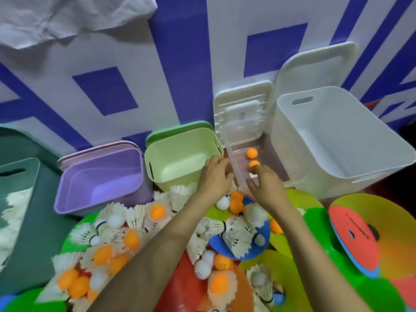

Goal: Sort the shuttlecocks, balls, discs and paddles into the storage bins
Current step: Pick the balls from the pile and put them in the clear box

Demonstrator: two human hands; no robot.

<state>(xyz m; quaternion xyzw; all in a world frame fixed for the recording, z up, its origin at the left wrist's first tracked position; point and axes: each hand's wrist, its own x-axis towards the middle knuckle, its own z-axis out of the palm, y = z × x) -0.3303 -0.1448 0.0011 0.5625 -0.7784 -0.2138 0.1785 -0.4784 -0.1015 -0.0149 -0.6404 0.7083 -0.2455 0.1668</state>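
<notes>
Both hands reach over the clear lidded bin [234, 163]: the right hand [266, 188], fingers spread, hovers at an orange ball [254, 164] inside, grip unclear; the left hand [215, 174] rests loosely curled on the bin's left wall. Ball-sorting appears underway. Next likely comes another ball from the near pile of shuttlecocks [236, 235] and discs [290, 278].

Head-worn view, steeply down, close over bins [101, 176]
</notes>
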